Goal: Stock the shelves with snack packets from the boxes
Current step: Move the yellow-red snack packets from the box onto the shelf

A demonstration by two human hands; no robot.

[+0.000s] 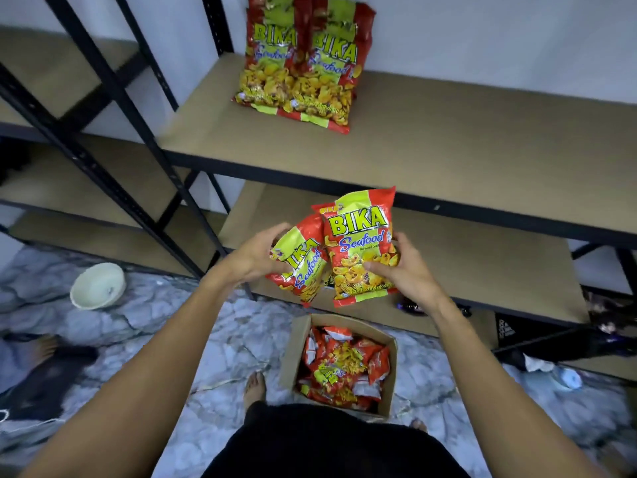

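My left hand point(258, 255) grips a red and green Bika Seafood snack packet point(298, 267), tilted to the left. My right hand point(401, 267) grips a second packet point(360, 243), held upright and overlapping the first. Both hang in the air in front of the lower shelf point(482, 270), above an open cardboard box point(339, 365) on the floor that holds several more packets. On the upper shelf point(448, 139), two packets point(303, 63) stand leaning against the back wall at its left end.
Black metal uprights point(113, 108) frame a second shelving unit on the left. A white bowl point(98, 286) lies on the marble-pattern floor. Dark bags and wrappers point(606, 326) sit at the lower right. My bare foot point(254, 386) stands beside the box.
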